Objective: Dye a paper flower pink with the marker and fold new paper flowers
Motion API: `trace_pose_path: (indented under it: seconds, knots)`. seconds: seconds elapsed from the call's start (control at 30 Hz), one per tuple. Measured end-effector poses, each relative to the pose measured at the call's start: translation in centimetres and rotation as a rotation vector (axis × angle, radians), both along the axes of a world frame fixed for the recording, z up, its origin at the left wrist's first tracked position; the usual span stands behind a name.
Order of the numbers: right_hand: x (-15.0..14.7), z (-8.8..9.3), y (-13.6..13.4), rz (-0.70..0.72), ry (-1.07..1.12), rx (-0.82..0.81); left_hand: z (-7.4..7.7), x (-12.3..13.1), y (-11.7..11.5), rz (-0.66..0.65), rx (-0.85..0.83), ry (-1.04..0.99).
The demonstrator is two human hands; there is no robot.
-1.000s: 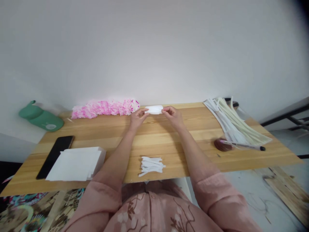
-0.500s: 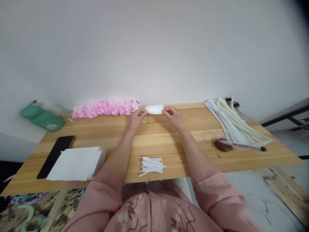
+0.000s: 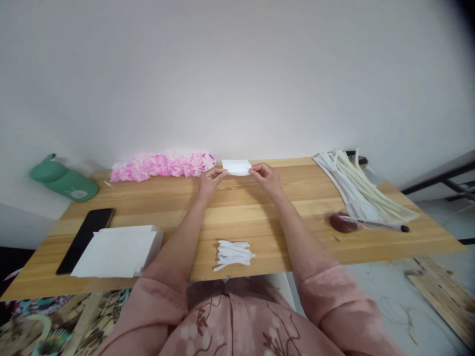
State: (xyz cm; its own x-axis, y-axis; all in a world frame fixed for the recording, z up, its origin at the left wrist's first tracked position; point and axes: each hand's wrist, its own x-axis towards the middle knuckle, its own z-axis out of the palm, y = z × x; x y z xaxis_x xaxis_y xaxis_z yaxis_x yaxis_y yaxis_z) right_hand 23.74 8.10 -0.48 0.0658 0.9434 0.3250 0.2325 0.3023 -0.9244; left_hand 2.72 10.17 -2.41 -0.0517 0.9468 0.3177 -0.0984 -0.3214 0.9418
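Near the back edge of the wooden table [image 3: 256, 212], a small white sheet that looks like paper [image 3: 236, 167] is held between my two hands. My left hand [image 3: 211, 182] pinches its left end between thumb and fingertips. At the opposite end my right hand [image 3: 268, 180] has a similar pinch. Beside my left hand lies a row of pink and white ruffled bunches [image 3: 159, 167]. Closer to my body, between my forearms, rests a small pile of white folded strips [image 3: 234, 254].
To the left are a green bottle [image 3: 65, 179], a black phone [image 3: 87, 240] and a white stack of paper [image 3: 113, 252]. Long white and cream stems [image 3: 356, 188] lie on the right, near a dark red round object [image 3: 343, 222] and a pen [image 3: 386, 226]. A wall rises behind the table.
The white sheet's upper edge has gone from rounded to flatter and straighter, its corners spreading a little. Both hands stay in almost the same place.
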Motion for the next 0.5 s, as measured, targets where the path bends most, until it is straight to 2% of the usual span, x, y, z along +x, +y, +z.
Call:
trace_pose_path:
  seconds: [0.17, 0.5]
  knots:
    - [-0.11, -0.14, 0.11, 0.030, 0.045, -0.020, -0.12, 0.01, 0.06, 0.007, 0.036, 0.006]
    - [-0.11, -0.37, 0.15, -0.002, -0.028, -0.003, 0.29, 0.30, 0.05, 0.029, 0.058, -0.018]
